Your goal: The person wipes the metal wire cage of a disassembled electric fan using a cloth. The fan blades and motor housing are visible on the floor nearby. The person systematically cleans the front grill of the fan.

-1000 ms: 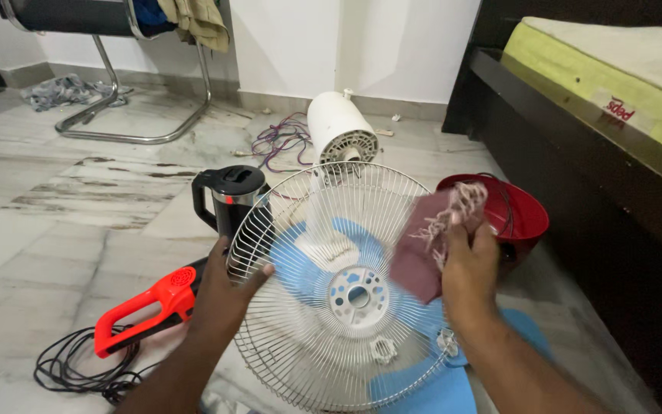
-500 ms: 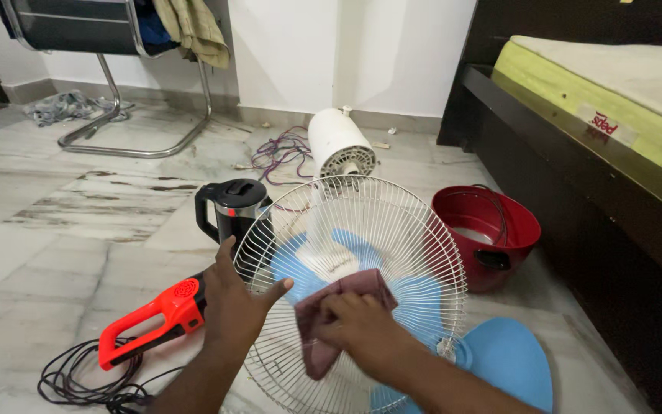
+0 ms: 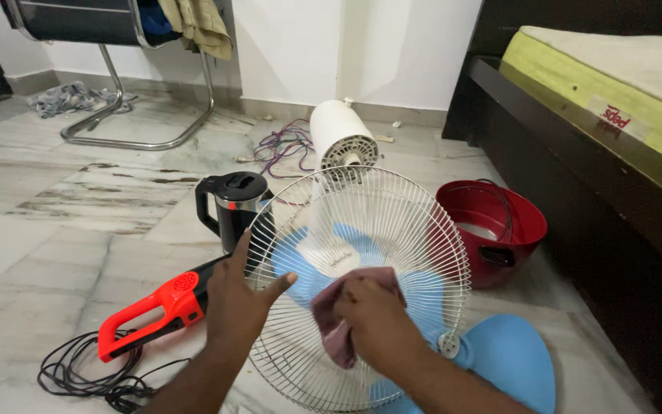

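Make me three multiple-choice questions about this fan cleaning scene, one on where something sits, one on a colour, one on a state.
1. Where does the black kettle stand?
A. On the floor behind the wire fan guard
B. On the bed
C. Inside the red tub

2. What colour is the cloth in the right hand?
A. Yellow
B. Maroon
C. White

3. How is the left hand placed?
A. Flat on the floor
B. Closed around the kettle handle
C. Open against the guard's rim

Answers:
1 A, the kettle sits on the marble floor just past the guard's upper left edge.
2 B, the bunched cloth pressed on the wires is dark reddish.
3 C, its fingers are spread and its thumb lies on the rim.
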